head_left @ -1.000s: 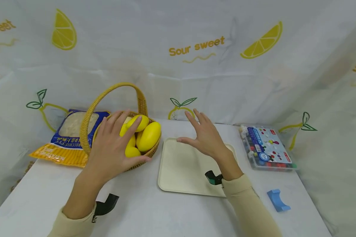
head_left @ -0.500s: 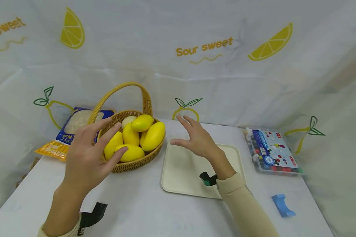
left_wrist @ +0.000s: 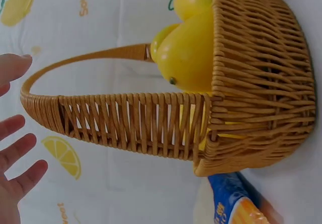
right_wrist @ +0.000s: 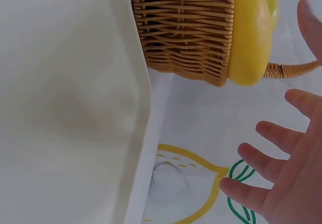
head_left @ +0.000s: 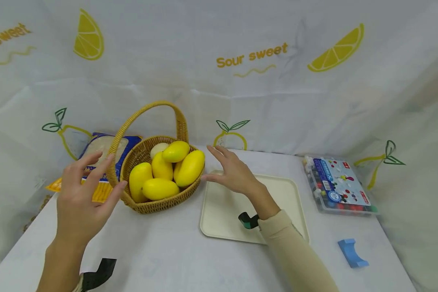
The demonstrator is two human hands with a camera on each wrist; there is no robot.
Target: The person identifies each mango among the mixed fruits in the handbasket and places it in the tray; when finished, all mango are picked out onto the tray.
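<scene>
A wicker basket (head_left: 157,207) with a tall arched handle holds several yellow mangoes (head_left: 160,189) and one pale round item (head_left: 158,150) at the back. To the basket's left my left hand (head_left: 80,202) hovers, fingers spread and holding nothing; in the left wrist view its fingertips are near the handle (left_wrist: 126,126). My right hand (head_left: 233,172) is above the cream tray (head_left: 219,227), just right of the basket. Its fingers are extended and apart, as the right wrist view shows too, and nothing lies in them.
Behind the left hand lies a blue and orange pasta bag (head_left: 104,190). On the right are a clear plastic case (head_left: 341,184) of coloured pieces and a blue curved block (head_left: 352,253). A white printed cloth (head_left: 190,73) hangs behind the table.
My left hand has moved left, away from in front of the basket, uncovering the mangoes. My right hand has shifted a little left towards the basket. The view has turned slightly.
</scene>
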